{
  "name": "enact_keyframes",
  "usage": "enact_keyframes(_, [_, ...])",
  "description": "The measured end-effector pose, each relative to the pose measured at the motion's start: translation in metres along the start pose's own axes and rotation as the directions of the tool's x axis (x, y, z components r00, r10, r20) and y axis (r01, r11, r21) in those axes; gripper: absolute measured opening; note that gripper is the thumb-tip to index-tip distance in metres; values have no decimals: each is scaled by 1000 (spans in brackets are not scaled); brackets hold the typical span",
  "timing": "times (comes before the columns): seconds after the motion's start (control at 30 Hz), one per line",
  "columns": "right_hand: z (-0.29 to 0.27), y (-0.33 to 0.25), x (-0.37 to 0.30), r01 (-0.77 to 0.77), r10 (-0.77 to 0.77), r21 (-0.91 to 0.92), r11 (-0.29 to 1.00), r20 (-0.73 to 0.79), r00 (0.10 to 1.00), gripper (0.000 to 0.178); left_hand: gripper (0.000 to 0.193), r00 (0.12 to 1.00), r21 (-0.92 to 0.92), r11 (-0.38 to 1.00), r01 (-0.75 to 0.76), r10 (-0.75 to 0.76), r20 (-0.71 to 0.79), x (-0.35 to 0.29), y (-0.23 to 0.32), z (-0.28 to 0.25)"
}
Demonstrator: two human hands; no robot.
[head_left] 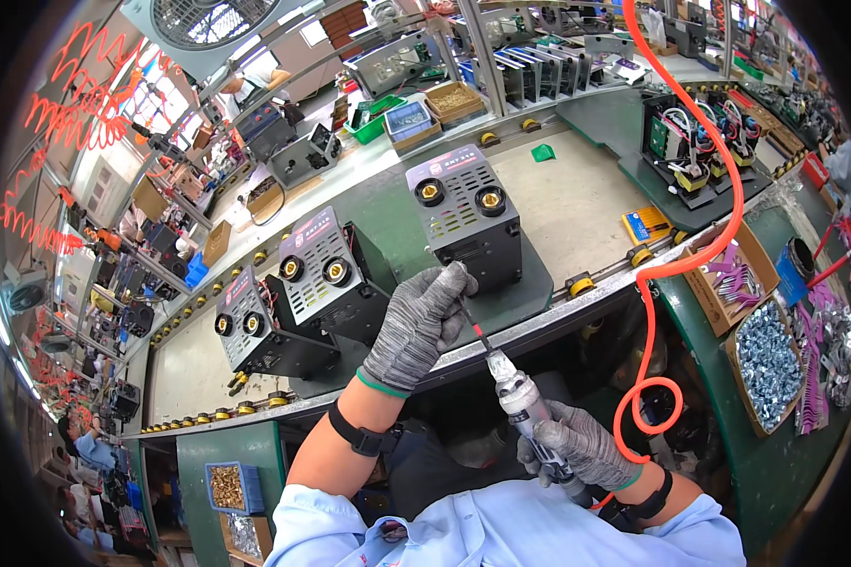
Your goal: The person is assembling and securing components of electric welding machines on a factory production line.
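My right hand (586, 444), in a grey knit glove, is wrapped round a silver air screwdriver (525, 402). The tool's long bit (477, 331), with a red band, slants up to the fingers of my left hand (421, 321). That gloved hand is pinched closed at the bit's tip; anything small between the fingers is hidden. Just beyond it stands a black metal machine housing (468, 213) with a slotted grey front and two round brass-centred sockets. My left fingertips are at its lower near edge, and I cannot tell whether they touch it.
Two similar housings (317, 274) (260, 321) stand to the left on the roller line. An orange air hose (648, 331) loops down at the right. Beside it are a carton of purple parts (733, 274) and a box of metal fasteners (769, 354). A blue bin (246, 487) holds brass pieces.
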State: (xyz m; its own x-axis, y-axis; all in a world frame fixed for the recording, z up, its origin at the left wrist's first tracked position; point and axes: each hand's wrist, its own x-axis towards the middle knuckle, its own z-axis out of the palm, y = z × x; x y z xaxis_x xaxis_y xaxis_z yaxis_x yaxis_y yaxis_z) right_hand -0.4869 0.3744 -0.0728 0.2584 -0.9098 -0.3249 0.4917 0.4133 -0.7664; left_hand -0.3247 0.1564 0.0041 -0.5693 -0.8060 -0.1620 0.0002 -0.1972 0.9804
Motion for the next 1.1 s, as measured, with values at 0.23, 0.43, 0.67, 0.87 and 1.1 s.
enact_keyframes(0.23, [2,-4,-2,-2,2,-15,1000,0,1000,71,44,1000,26,1000,-11,12,-18,5,9,0])
enact_keyframes(0.43, [1,-5,0,40,-40,-13,999,-5,999,71,40,999,130,991,-33,36,-22,9,13,3])
enact_keyframes(0.67, [-5,-5,2,75,-75,14,997,20,997,65,34,998,-59,996,61,-62,-20,24,17,-2])
enact_keyframes(0.87, [-6,-6,5,41,-41,17,999,28,999,72,33,994,-114,988,107,-107,6,26,15,2])
enact_keyframes(1.1, [-9,-4,3,57,-57,39,998,10,998,69,34,995,-167,981,96,-93,25,25,17,8])
